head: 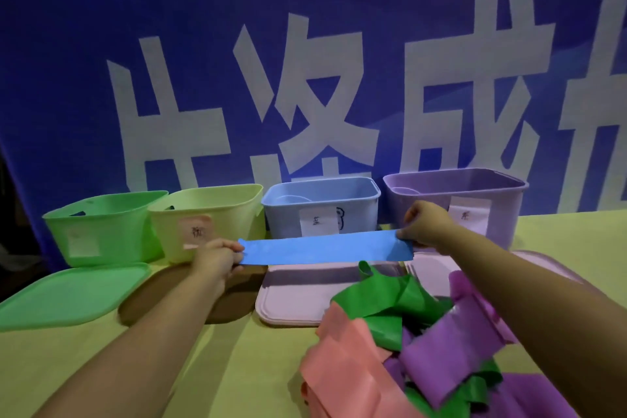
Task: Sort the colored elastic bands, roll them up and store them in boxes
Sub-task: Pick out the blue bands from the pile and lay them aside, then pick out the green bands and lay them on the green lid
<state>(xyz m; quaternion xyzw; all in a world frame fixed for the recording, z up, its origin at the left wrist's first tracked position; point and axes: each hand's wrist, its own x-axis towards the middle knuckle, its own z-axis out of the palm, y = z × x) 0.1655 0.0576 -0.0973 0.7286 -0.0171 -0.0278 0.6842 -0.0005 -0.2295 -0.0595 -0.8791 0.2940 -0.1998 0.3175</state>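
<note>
Blue band [327, 249] is stretched flat between the left hand [217, 256] and right hand [424, 224], both pinching its ends. Next I would roll it for the blue box [322, 207].

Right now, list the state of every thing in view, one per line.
blue band: stretched flat, held at both ends
left hand: grips band's left end
right hand: pinches band's right end
green box: open, lid off
green lid: flat on table
yellow box: open
blue box: open
purple box: open
band pile: loose, unrolled, unsorted
</note>
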